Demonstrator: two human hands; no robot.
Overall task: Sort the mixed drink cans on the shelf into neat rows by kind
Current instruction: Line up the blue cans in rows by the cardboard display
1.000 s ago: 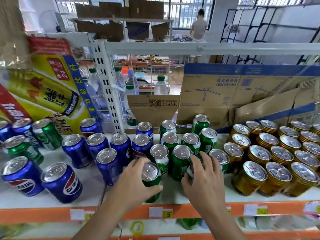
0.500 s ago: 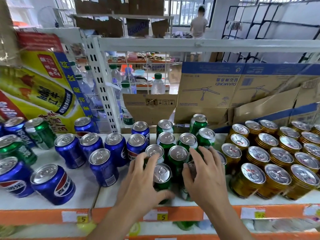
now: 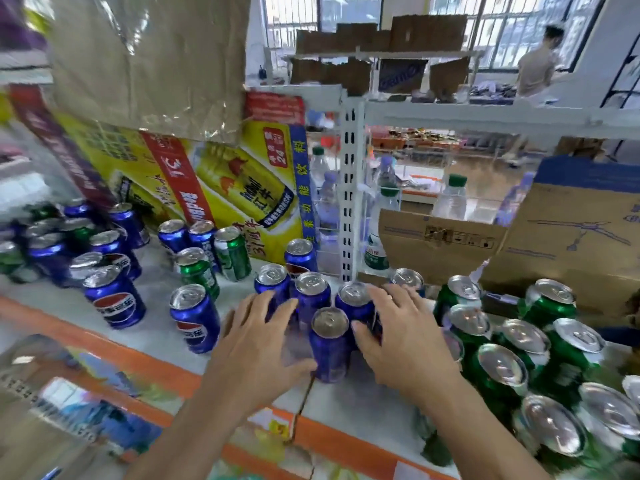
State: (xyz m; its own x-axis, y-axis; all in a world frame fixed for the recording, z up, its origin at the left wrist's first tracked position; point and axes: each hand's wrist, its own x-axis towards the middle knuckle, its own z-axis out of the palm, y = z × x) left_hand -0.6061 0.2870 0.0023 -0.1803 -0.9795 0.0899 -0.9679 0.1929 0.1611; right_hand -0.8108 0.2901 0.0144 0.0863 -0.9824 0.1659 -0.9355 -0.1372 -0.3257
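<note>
**Hands leave the green cans for the blue**

The shelf [image 3: 157, 341] now shows more of its left half: the view has swung that way since a second ago, when both hands were working in the green cans at the middle. The yellow carton [image 3: 242, 188] stands at the back, with the brown box [image 3: 571, 237] behind the right side.

The green block [image 3: 502, 358] now sits packed together at the right, well apart from where the hands are. That group appears settled for the moment.

The blue cluster [image 3: 313, 289] stands upright in front of the carton. Both hands have moved over to it. The left hand [image 3: 263, 341] is wide, its fingers spread, its thumb at the lower left side of the front can [image 3: 329, 344]. The right hand [image 3: 398, 337] is wide too, its thumb near that can's right side and its fingers reaching among the cans behind. Neither hand grips anything; blur hides whether the fingers touch.

The step in hand is likely squaring the blue cans into rows by pushing from both sides.

Much remains. Two loose blue cans [image 3: 195, 317] stand apart to the left, and two green strays [image 3: 197, 271] stand among the blue ones further back. The far left is mixed as well, but too blurred to count.
</note>
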